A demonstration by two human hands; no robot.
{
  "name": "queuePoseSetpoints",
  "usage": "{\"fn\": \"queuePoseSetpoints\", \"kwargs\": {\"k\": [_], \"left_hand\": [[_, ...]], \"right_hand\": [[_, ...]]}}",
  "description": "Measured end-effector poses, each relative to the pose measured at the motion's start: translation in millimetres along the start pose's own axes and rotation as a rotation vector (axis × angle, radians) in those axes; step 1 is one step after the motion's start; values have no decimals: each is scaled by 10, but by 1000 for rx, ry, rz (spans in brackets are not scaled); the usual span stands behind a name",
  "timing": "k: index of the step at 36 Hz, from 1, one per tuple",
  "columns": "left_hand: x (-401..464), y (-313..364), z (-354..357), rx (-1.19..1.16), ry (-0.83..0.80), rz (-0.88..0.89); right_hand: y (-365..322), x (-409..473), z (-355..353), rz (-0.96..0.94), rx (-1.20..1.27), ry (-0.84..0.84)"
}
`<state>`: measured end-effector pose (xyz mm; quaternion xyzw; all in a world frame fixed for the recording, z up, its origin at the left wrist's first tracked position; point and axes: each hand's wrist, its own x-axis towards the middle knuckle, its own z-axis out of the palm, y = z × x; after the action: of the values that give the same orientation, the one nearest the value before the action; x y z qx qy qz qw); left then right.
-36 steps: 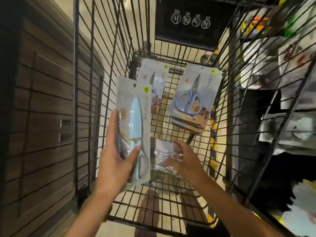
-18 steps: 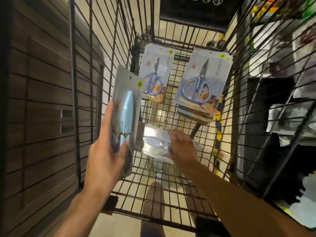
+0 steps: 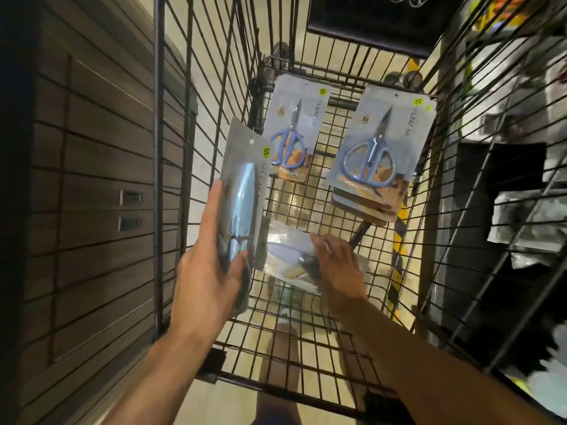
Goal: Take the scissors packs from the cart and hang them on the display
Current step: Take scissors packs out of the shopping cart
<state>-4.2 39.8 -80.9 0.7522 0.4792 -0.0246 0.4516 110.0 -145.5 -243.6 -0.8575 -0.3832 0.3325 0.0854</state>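
My left hand (image 3: 211, 271) grips an upright pack of pale blue sheathed scissors (image 3: 244, 191) over the left side of the wire cart (image 3: 306, 357). My right hand (image 3: 337, 265) reaches down into the cart and holds a glossy scissors pack (image 3: 285, 256) lying flat on the cart floor, its fingers curled over the pack's right end. Further in, a single pack with blue-handled scissors (image 3: 294, 130) lies on the left, and a stack of several such packs (image 3: 377, 148) on the right.
A brown wood-panelled cabinet (image 3: 86, 179) stands close along the cart's left side. Display racks with hanging goods (image 3: 521, 194) fill the right. A dark sign panel (image 3: 374, 23) sits at the cart's far end. The tiled floor shows through the cart's mesh.
My right hand went down onto the flat pack on the cart floor and took hold of it. My left hand turned its pack more edge-on. The view tilted downward.
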Motion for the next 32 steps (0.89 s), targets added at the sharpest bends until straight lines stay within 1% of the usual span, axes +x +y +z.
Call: {"fn": "queuePoseSetpoints", "kwargs": {"k": [3,5,7,10,12,14,17,21,23,24,25,28,29,32], "left_hand": [[25,-21,27,-12,-11,11],[34,-46,39,-20,-17,26],[36,-60,51,-21,-13,34],[54,-64,70,-15,-5,24],[58,-55,82,-22,-1,29],[51,-25,90,-33,14,51],[36,22,78,-58,31,78],[22,135,-45,-48,38,101],[11,279,-164,-55,50,119],[-2,363,-233,-68,54,132],[-22,460,-309,-86,60,142],[-107,749,-572,-104,88,203],[-138,867,-667,-114,87,231],[-231,1195,-925,-156,80,306]], "right_hand": [[-17,39,-44,21,53,40],[-32,68,-116,9,58,33],[-35,95,-213,-13,63,-37],[-32,129,-406,-10,118,-217],[-19,144,-459,-75,32,-293],[-44,119,-477,-121,8,-322],[-52,47,-469,-102,128,-324],[-68,-64,-656,-7,356,-196],[-138,-174,-871,43,550,-100],[-204,-236,-1009,73,685,-73],[-244,-299,-1143,82,760,-49],[-454,-467,-1629,111,821,87],[-542,-532,-1818,120,879,130],[-747,-793,-2338,160,988,208]]}}
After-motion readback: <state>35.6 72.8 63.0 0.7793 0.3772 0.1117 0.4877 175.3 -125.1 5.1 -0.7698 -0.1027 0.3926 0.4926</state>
